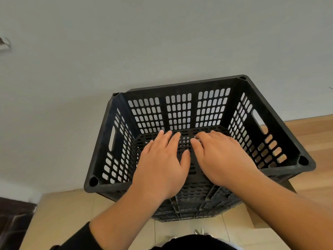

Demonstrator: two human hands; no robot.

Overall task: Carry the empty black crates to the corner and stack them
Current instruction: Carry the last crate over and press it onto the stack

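**Hands inside the top crate, stack nearly settled**

My left hand [160, 159] and my right hand [221, 156] are both reaching over the near rim and into the black crate [178, 109]. The fingers are spread and relaxed, the palms face down, and neither hand closes on anything. They hang side by side, thumbs almost touching, over the perforated bottom of the crate. I cannot tell whether the fingertips really press the bottom or only hover above it.

The crate is empty and stands upright, with its open top towards me. Its far side is close to the pale wall [126, 42]. Under its near edge I see more black slotted plastic, which I judge to be a lower crate [194, 210], so this one seems to be sitting already on top of another. The stack stands on a light wooden floor [310, 134], and something flat and cardboard-coloured [68, 213] lies on the floor around its foot.

I judge the step in hand to be the end of a placement: the crate is set down and I am letting it go, or pushing it down to seat it. The next move calls for a check that the top crate sits square on the lower one, since it looks a little turned against it. Then I should lift my hands straight out without catching the rim, and go for another crate, if any remain.
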